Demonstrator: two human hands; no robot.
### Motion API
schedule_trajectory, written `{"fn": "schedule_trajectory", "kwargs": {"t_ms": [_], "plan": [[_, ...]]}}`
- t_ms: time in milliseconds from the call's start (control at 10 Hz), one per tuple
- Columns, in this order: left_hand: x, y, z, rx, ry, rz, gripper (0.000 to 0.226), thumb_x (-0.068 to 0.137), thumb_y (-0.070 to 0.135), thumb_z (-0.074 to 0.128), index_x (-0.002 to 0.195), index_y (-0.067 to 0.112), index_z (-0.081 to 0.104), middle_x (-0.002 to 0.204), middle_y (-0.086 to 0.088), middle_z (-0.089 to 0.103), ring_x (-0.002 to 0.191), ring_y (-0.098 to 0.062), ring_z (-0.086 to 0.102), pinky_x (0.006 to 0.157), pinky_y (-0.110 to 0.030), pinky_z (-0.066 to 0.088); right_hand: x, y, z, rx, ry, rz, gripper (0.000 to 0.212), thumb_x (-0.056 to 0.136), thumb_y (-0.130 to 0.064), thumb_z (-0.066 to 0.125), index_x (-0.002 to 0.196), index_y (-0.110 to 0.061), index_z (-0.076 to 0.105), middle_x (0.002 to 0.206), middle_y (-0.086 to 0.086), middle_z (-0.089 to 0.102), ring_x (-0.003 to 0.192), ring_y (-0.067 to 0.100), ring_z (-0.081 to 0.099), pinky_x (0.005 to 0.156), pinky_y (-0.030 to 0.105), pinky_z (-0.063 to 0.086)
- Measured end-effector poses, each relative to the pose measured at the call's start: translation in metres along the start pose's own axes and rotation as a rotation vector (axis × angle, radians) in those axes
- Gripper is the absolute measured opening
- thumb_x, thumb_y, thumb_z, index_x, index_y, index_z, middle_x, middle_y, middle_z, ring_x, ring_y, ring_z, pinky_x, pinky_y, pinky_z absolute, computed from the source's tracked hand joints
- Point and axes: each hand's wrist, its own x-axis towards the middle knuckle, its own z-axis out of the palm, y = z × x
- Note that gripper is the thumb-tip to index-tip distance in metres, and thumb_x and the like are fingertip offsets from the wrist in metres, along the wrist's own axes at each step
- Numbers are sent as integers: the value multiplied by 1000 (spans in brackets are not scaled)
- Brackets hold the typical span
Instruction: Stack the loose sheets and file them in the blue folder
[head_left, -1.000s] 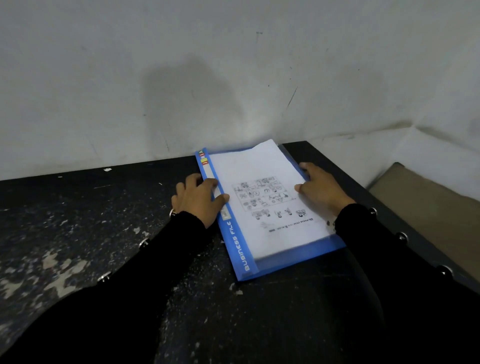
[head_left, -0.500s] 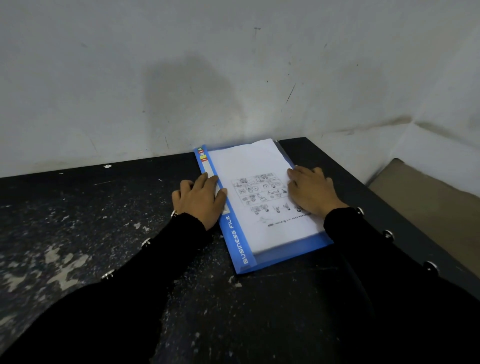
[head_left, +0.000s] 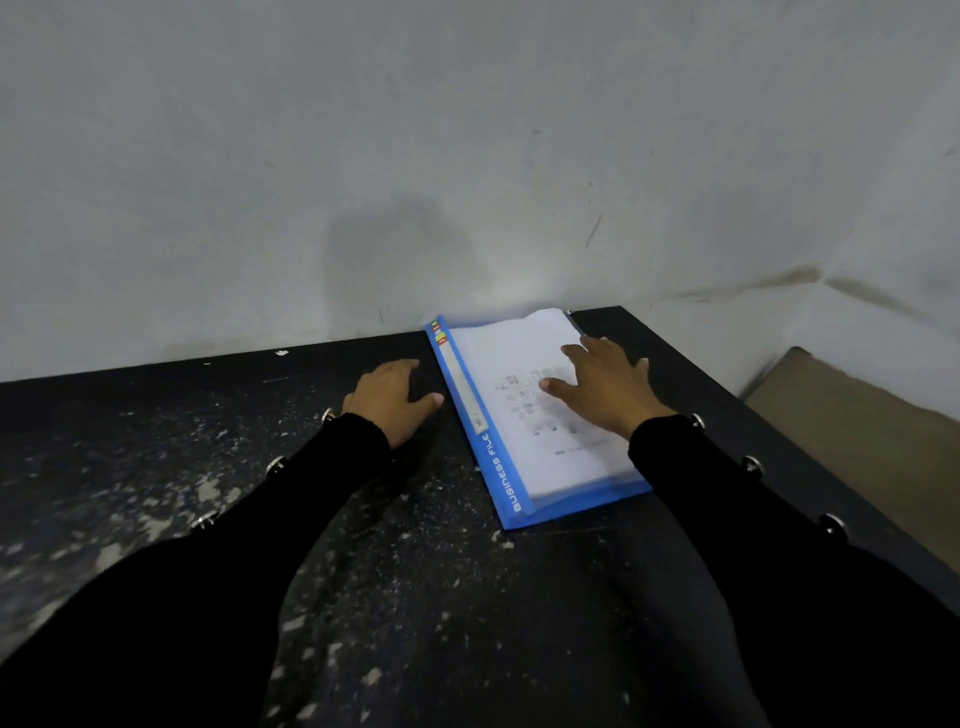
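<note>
The blue folder (head_left: 506, 486) lies on the black table near the far right corner, its spine marked "BUSINESS FILE" on the left side. A stack of white printed sheets (head_left: 504, 358) sits in it under a clear cover, with one top corner poking out at the far end. My right hand (head_left: 605, 387) lies over the sheets, fingers spread and straight. My left hand (head_left: 392, 400) is off the folder, resting on the table just left of the spine with fingers loosely bent, holding nothing.
The black table (head_left: 415, 561) is scuffed with white flecks and ends at a grey wall (head_left: 415, 156) right behind the folder. Its right edge runs close to the folder; beyond it lies a tan surface (head_left: 872, 436) lower down.
My left hand has slid off the folder's spine to the left onto the table. My right hand has moved from the folder's right edge to the middle of the sheets.
</note>
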Motion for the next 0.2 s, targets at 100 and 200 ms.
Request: {"fn": "schedule_trajectory", "kwargs": {"t_ms": [100,200], "plan": [[-12,-12,-25,32,36,-27,69,88,41,59,145,13,32,149,-10,36,134,-27,38,109,-43,34,-7,-22,-9,2,28,-52,64,95,-51,47,148,-17,31,159,6,22,147,26,15,114,62,14],[-27,-31,-64,50,111,-56,73,87,39,62,145,10,29,151,-10,34,136,-27,35,111,-41,31,-12,-56,-22,36,58,-161,66,94,-46,52,149,-16,30,159,7,23,146,25,18,115,54,21]]}}
